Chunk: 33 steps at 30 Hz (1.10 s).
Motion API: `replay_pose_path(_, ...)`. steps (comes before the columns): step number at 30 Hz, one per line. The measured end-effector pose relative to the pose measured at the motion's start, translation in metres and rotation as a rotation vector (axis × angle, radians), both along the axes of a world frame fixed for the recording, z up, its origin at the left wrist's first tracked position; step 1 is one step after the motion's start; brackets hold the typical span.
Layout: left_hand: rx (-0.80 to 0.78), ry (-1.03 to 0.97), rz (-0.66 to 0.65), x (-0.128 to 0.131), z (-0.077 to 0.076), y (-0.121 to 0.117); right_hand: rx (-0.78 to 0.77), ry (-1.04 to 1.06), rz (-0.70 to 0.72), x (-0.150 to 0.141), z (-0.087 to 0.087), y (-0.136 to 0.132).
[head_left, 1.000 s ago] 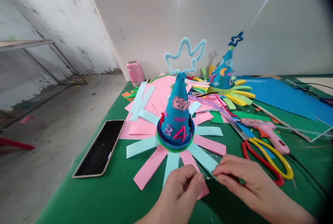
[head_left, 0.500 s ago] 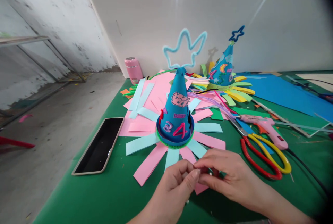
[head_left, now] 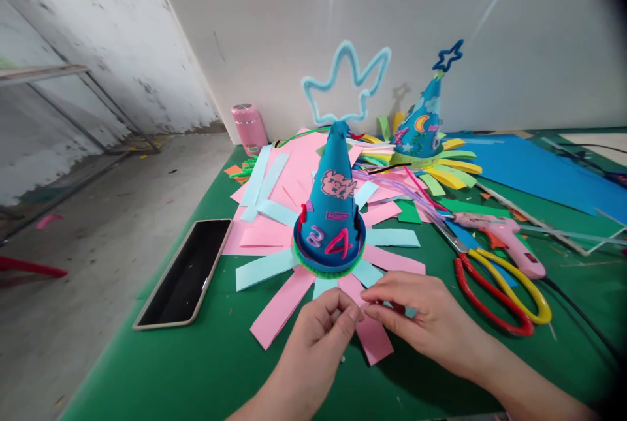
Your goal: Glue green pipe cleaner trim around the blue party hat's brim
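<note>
A blue cone party hat [head_left: 327, 215] stands in the middle, with a pink animal sticker, pink figures and a light-blue fuzzy crown outline [head_left: 365, 75] on top. Pink and light-blue paper strips [head_left: 281, 310] fan out from its brim. In front of it, over the near strips, my left hand [head_left: 313, 343] is closed in a pinch. My right hand [head_left: 421, 316] faces it, thumb and forefinger drawn together, the fingertips almost meeting the left ones. Whatever lies between the fingertips is too small to name. A tiny white bit shows below the left fingers.
A phone [head_left: 189, 274] lies at left. To the right are red-and-yellow-handled scissors [head_left: 494, 290] and a pink glue gun [head_left: 514, 241] with a cord. Behind stand a pink bottle [head_left: 249, 127] and a second blue hat [head_left: 421, 124], among pink paper and a blue sheet [head_left: 548, 173].
My hands have shifted slightly left, and their fingertips have drawn a little apart. More of the near pink strip shows between them. The hat stays where it was.
</note>
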<state>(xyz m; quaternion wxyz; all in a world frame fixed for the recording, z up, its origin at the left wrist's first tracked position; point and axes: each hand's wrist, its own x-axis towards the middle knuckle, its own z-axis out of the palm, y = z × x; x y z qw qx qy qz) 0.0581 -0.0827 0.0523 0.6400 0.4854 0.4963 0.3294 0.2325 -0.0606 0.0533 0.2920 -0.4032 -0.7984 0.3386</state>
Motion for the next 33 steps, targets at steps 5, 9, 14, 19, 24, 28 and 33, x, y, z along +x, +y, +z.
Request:
replay_pose_path(5, 0.127, 0.143, -0.001, -0.006, -0.001, -0.002, -0.021, -0.026, -0.024, -0.001, 0.001, 0.002)
replay_pose_path(9, 0.115, 0.155, -0.041, -0.008, -0.003, -0.003, 0.027, -0.044, 0.039, -0.004, 0.001, 0.001)
replay_pose_path(14, 0.173, 0.213, -0.085, -0.006, -0.003, -0.002, 0.207, -0.065, 0.080, -0.012, -0.003, 0.002)
replay_pose_path(19, 0.250, 0.284, -0.232, -0.014, 0.001, -0.002, 0.124, -0.040, 0.116, -0.010, -0.002, 0.003)
replay_pose_path(24, 0.320, 0.327, -0.403, -0.023, 0.002, -0.001, -0.059, -0.027, 0.195, -0.002, -0.003, 0.005)
replay_pose_path(28, 0.361, 0.313, -0.409, -0.027, -0.001, 0.001, -0.108, 0.011, 0.151, -0.001, -0.005, 0.004)
replay_pose_path(33, 0.364, 0.286, -0.375, -0.026, 0.001, -0.002, -0.154, 0.080, 0.124, -0.004, -0.001, 0.002)
